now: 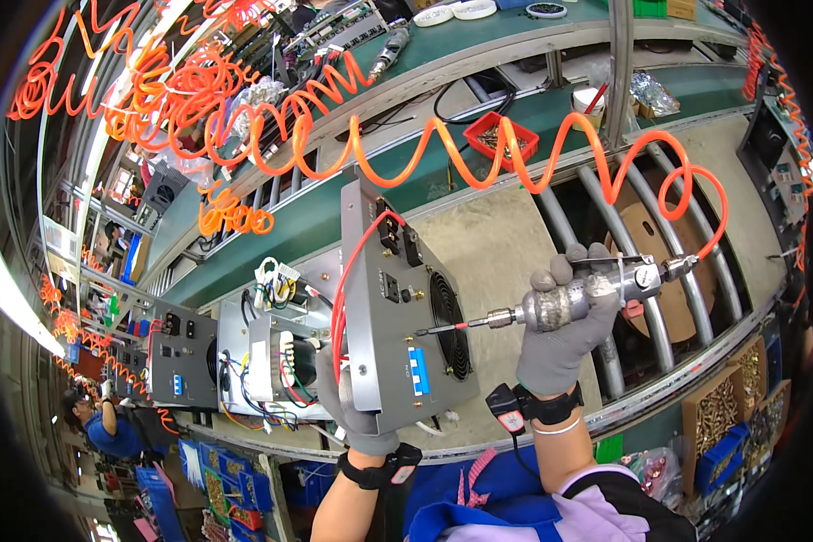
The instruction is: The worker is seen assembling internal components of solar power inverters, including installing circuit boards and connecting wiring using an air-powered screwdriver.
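My right hand [565, 325], in a grey glove, is wrapped round an air screwdriver [637, 278] lying sideways. Its long bit [461, 325] points left, and the tip is at the face of a grey metal panel [384, 339]; whether it touches a screw there is too small to tell. My left hand [345, 406], also gloved, grips the panel's lower left edge, some fingers hidden behind it. The panel carries black sockets, a blue breaker switch [418, 371] and a round black fan grille [452, 325]. Behind it sits an open metal chassis [262, 348] with coloured wires.
An orange coiled air hose [479, 172] runs from the upper left to the screwdriver. Steel rollers [646, 262] lie to the right. A red bin of screws [501, 142] stands on the far green bench. Another unit [182, 357] and a person in blue [116, 432] are at left.
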Available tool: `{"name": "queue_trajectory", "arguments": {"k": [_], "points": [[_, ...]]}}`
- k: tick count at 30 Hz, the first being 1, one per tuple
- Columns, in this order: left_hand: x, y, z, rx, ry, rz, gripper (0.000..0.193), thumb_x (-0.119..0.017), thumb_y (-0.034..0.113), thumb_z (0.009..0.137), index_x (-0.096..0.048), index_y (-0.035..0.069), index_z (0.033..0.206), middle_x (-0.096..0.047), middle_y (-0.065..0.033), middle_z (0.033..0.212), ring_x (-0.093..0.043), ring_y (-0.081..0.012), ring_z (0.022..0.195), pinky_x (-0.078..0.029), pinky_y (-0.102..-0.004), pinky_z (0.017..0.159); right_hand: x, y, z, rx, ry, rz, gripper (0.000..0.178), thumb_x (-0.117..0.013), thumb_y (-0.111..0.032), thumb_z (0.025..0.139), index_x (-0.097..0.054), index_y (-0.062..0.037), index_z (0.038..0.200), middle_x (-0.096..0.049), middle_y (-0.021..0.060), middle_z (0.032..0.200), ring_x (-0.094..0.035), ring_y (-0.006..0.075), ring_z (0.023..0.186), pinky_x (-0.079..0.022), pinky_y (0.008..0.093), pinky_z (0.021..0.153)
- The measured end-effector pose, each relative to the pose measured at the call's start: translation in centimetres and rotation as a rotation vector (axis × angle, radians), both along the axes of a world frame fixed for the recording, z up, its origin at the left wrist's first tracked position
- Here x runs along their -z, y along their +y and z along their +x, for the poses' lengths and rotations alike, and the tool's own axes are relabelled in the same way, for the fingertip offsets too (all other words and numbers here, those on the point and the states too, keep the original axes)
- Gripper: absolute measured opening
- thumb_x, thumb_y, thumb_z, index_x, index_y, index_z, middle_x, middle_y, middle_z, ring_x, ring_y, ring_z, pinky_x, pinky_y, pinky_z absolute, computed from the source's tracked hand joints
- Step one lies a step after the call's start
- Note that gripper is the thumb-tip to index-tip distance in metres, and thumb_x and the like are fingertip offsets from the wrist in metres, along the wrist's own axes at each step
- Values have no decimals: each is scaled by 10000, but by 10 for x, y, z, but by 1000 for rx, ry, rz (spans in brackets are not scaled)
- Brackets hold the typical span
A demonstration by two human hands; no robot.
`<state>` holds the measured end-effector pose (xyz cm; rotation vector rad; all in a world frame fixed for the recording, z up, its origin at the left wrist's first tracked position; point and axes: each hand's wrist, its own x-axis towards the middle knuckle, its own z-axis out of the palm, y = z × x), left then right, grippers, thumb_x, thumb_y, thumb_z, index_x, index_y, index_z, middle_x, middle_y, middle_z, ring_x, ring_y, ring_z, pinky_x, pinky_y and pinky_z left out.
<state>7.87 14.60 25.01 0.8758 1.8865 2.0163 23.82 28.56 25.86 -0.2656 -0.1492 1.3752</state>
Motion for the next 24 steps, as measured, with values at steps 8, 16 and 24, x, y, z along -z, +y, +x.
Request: {"name": "queue_trajectory", "arguments": {"k": [8,16,24], "points": [[-4,3,10,-49,52,45,328,-433,287,906,-527,-3,1027,-559,-65,895,-542,-136,807,-446,-280,729,2,-2,-1,5,32,-20,359,-540,-210,807,-498,-61,1132,-556,80,971,-502,141,746,-472,300,615],[-17,3,13,42,-431,89,469,-395,419,952,-515,46,1211,-596,-72,1048,-596,-156,918,-498,-278,774,3,-2,-3,-32,-5,-64,362,-532,-229,809,-490,-87,1140,-545,66,996,-511,124,756,-468,285,619],[4,-12,4,-35,-141,-28,453,-424,297,961,-392,54,1342,-538,-103,1204,-585,-182,993,-513,-312,843,-2,7,-1,-82,50,264,416,-567,-275,777,-484,-86,1138,-529,64,988,-479,120,720,-459,286,596]]}}
